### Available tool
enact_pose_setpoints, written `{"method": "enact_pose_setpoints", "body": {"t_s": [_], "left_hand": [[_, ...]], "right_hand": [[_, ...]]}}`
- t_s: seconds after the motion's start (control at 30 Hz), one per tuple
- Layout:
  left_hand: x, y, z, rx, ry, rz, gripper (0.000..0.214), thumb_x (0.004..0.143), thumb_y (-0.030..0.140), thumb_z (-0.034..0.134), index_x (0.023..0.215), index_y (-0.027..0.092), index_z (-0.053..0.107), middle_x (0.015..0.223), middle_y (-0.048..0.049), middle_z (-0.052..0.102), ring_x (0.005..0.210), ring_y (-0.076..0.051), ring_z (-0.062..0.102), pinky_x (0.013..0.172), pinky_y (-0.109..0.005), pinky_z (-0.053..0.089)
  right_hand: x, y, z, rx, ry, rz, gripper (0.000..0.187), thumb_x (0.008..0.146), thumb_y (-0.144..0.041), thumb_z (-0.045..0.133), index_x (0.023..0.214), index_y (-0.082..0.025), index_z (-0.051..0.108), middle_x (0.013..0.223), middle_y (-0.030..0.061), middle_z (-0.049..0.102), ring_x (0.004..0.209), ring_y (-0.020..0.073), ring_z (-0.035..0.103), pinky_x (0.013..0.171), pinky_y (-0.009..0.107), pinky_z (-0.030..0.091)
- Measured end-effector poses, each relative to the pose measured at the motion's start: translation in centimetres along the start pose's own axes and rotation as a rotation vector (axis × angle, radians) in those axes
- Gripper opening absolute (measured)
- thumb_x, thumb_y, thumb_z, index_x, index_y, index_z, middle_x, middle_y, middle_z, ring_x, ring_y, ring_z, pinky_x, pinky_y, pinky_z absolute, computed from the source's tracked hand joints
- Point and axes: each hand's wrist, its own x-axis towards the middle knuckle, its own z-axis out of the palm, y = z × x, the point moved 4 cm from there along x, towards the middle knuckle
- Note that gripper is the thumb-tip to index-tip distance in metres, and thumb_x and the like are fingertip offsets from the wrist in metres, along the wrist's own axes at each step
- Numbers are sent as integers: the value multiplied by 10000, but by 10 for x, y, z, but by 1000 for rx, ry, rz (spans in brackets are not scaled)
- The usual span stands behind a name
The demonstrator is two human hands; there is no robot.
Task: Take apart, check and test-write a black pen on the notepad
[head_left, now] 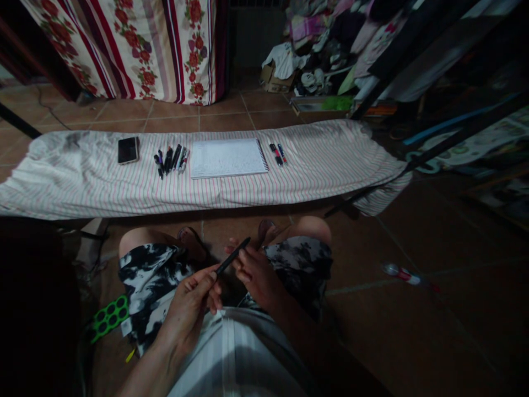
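Lying near the far edge of the striped-cloth-covered bench (330, 165), toward its left end, is a smartphone (128, 150), then a cluster of pens (176, 158). Short of the near edge, the left hand (198, 289) grips a black pen (232, 259) above the lap. The spiral-bound pad (227, 157) lies open mid-bench. The right hand (257, 273) curls by the pen's upper end; I cannot tell whether it grasps it. A few more pens (278, 157) sit right of the binding. Judging from this, pen and pages have yet to meet; what the page already bears is too faint to read.
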Motion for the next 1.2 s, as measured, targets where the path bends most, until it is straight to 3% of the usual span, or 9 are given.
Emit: {"method": "enact_pose_setpoints", "body": {"t_s": [0.17,0.3,0.43,0.53,0.73,0.9,1.07,1.2], "left_hand": [[0,-2,0,36,-18,14,451,608,351,744,946,64,659,495,29,575,351,-53,479,354,-151,332],[-3,-4,0,73,-20,27,512,638,347,729,1056,72,620,502,23,589,362,-73,499,364,-166,349],[-3,-4,1,76,-41,26,488,619,364,739,993,61,653,489,19,580,351,-73,488,359,-172,345],[0,-3,0,44,-19,39,461,605,369,746,946,66,672,495,21,577,354,-61,484,357,-160,336],[2,-3,-2,-3,2,13,422,598,347,750,912,72,686,501,21,579,360,-48,481,362,-145,338],[-1,-3,-2,1,-8,16,424,601,341,749,916,66,677,501,17,584,363,-53,487,371,-149,352],[-1,-4,0,30,-27,12,476,625,345,734,1009,76,651,507,7,596,359,-70,495,368,-167,353],[0,-3,0,32,-28,14,454,613,353,737,955,61,673,499,9,586,355,-65,488,363,-164,348]], "right_hand": [[3,5,-6,51,63,-82,191,644,-337,712,780,-239,622,806,14,612,647,109,467,551,221,352],[6,14,-8,0,148,-99,234,609,-375,727,667,-213,569,632,-23,528,562,92,420,508,218,318],[6,18,-8,-72,221,-81,321,621,-449,698,584,-203,495,521,-51,423,482,81,357,452,222,263],[2,16,-2,-42,190,-34,337,619,-494,697,642,-198,536,599,-21,512,502,79,377,455,218,266],[-4,7,2,158,86,31,427,617,-446,730,960,-216,622,927,52,651,612,81,465,499,193,315],[4,7,-8,170,126,-2,271,585,-303,766,804,-199,645,803,32,649,596,77,463,497,185,310],[5,7,-8,63,176,-40,291,567,-372,769,641,-184,559,623,-21,539,532,68,423,459,186,269],[1,5,-3,40,183,-39,320,613,-461,722,679,-201,547,626,-31,518,531,75,442,449,194,270]]}}
